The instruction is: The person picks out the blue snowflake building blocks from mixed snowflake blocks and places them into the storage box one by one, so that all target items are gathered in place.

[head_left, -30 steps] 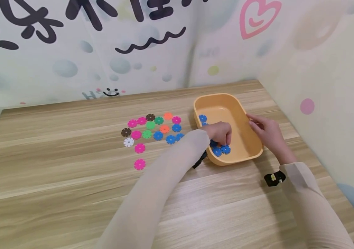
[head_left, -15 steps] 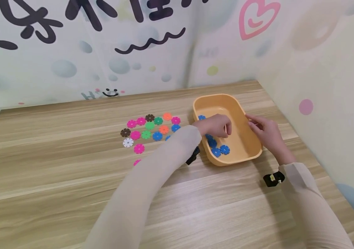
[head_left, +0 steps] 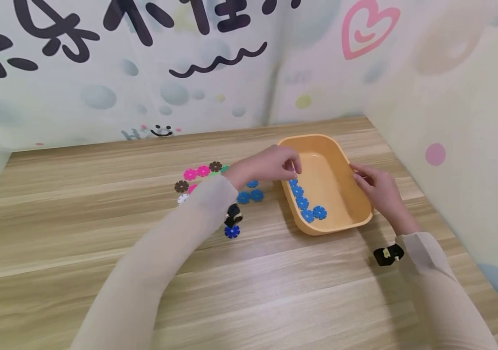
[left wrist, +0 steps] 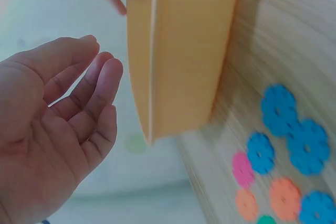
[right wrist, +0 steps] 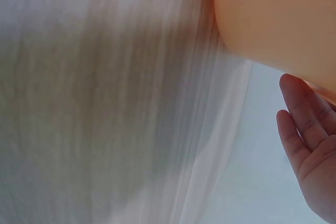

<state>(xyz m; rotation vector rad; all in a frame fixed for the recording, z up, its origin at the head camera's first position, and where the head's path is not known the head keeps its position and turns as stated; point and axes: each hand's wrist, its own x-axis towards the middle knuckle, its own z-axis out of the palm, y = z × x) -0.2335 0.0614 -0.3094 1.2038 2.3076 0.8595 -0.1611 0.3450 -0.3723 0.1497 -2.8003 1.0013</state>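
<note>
In the head view, my left hand (head_left: 268, 163) is over the left rim of a yellow-orange plastic basin (head_left: 334, 182). Its fingers bend loosely, and the left wrist view shows nothing between the fingertips of this hand (left wrist: 68, 103). Inside the basin, several blue snowflake discs (head_left: 302, 202) line the left wall. My right hand (head_left: 378, 189) holds the basin's right rim, thumb and index finger at the edge. The right wrist view has fingers of that hand (right wrist: 310, 119) against the basin's outer wall (right wrist: 278, 19).
Left of the basin, several snowflake discs lie on the wooden table (head_left: 78, 204), among them pink (head_left: 190, 174), brown (head_left: 181, 186) and blue ones (head_left: 256, 195). My left sleeve (head_left: 157, 253) hides part of them. A dark blue disc (head_left: 232, 232) lies nearer me. Printed walls stand behind and at the right.
My left hand has lifted from the blue discs in the basin and moved left to its left rim. The left forearm now covers more loose discs. The right hand stays at the rim.
</note>
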